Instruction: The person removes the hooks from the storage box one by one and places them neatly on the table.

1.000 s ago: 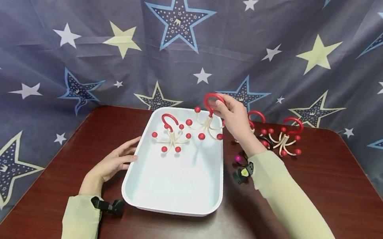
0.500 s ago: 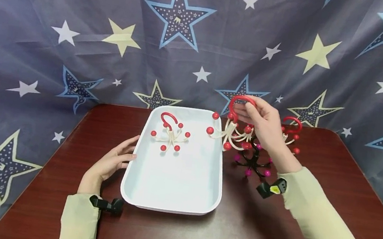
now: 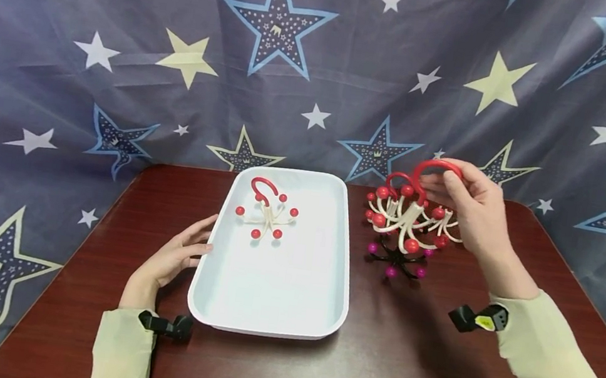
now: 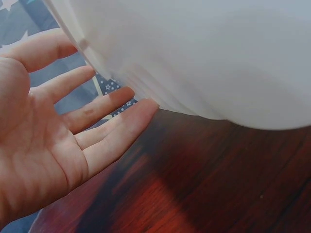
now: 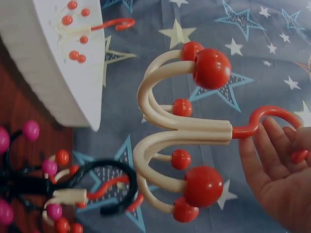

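Here the right grip (image 3: 477,204) pinches a red-hooked hanger (image 5: 204,132); the left grip (image 3: 172,258), unclenched, touches a tray (image 3: 274,286).

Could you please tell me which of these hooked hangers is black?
The black hanger with magenta balls, on the table right of the white tray; the others, like the cream hanger in the right hand, have pale arms and red balls.

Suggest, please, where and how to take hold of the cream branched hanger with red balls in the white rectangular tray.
I'd pinch the cream hanger by its red curved hook, coming down from above: the hook rises over the splayed red balls, which would probably obstruct a lower approach. The white tray's raised rim also seems to favour that direction.
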`<state>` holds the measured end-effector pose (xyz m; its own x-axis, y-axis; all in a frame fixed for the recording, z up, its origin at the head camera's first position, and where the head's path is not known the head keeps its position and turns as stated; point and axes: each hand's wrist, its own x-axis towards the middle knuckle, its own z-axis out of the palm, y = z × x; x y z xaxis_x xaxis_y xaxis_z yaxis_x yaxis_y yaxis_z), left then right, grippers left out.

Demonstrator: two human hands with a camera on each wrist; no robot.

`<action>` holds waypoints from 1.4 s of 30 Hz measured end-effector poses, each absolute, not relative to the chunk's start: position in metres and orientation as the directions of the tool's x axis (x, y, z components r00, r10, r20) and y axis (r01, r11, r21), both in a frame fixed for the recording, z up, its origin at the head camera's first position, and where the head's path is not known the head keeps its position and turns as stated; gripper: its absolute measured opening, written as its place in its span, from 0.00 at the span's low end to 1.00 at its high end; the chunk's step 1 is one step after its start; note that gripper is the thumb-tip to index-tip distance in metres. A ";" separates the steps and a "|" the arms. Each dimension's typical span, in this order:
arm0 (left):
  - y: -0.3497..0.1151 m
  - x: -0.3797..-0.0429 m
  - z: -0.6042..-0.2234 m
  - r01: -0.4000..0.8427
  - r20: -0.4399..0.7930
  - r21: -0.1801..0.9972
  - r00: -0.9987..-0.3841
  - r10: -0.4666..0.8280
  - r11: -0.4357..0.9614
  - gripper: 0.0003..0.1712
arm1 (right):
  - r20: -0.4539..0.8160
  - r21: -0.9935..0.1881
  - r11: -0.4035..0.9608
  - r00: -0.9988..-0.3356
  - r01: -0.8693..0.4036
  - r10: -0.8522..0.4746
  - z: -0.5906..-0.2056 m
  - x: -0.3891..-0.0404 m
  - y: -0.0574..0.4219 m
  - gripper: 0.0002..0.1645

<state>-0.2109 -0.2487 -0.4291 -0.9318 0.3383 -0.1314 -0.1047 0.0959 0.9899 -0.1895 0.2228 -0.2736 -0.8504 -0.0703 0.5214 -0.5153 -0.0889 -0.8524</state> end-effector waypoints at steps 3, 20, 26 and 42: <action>-0.250 -0.211 -0.429 -0.110 -0.135 0.990 -0.932 0.337 0.094 0.37 | 0.511 -0.858 -0.088 -0.858 -0.506 -0.052 -0.277 -0.183 0.235 0.13; -0.250 -0.209 -0.428 -0.112 -0.129 0.991 -0.932 0.339 0.071 0.37 | 0.432 -0.897 -0.074 -0.899 -0.437 0.070 -0.311 -0.170 0.298 0.14; -0.250 -0.209 -0.429 -0.115 -0.132 0.991 -0.932 0.339 0.069 0.36 | 0.428 -0.898 -0.085 -0.902 -0.432 0.065 -0.329 -0.176 0.310 0.14; -0.251 -0.212 -0.433 -0.095 -0.107 0.994 -0.927 0.360 0.053 0.37 | 0.418 -0.906 -0.088 -0.908 -0.414 -0.031 -0.378 -0.191 0.328 0.15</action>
<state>-0.2123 -0.2507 -0.4334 -0.9269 0.3596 -0.1075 -0.0945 0.0535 0.9941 -0.1913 0.3283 -0.3780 -0.9081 -0.0305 0.4176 -0.4137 -0.0884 -0.9061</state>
